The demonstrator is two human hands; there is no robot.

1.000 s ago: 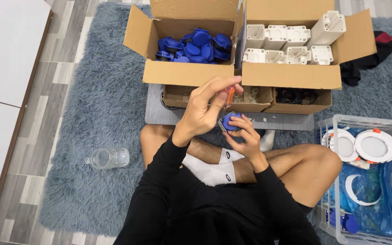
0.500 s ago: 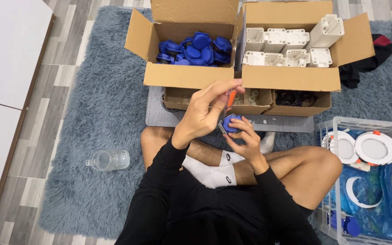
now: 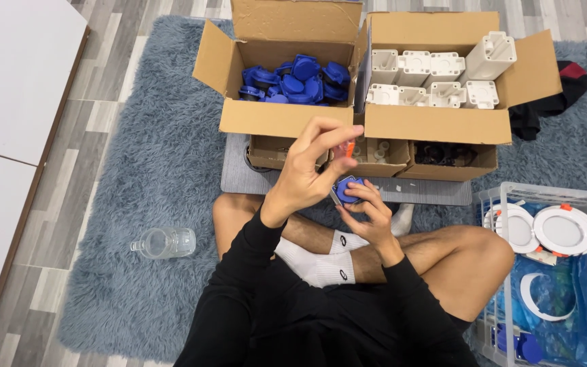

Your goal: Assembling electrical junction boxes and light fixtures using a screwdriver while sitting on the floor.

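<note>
I sit cross-legged on a shaggy grey-blue rug (image 3: pixel 137 156). My left hand (image 3: pixel 310 170) is raised and grips a screwdriver with an orange handle (image 3: pixel 349 148), its shaft pointing down. Just below it, my right hand (image 3: pixel 368 214) holds a small round blue plastic part (image 3: pixel 346 189) against the tool's tip. Both hands hover above my knees, in front of the cardboard boxes.
An open cardboard box of blue parts (image 3: pixel 293 80) stands ahead, next to a box of white plastic housings (image 3: pixel 436 81). Smaller boxes (image 3: pixel 375 155) sit on a grey mat. A clear glass jar (image 3: pixel 164 242) lies to the left. A wire basket (image 3: pixel 545 272) with round white rings stands at right.
My hands stay together on the blue part; the left hand's fingers shift slightly on the screwdriver handle. Nothing else has moved.
</note>
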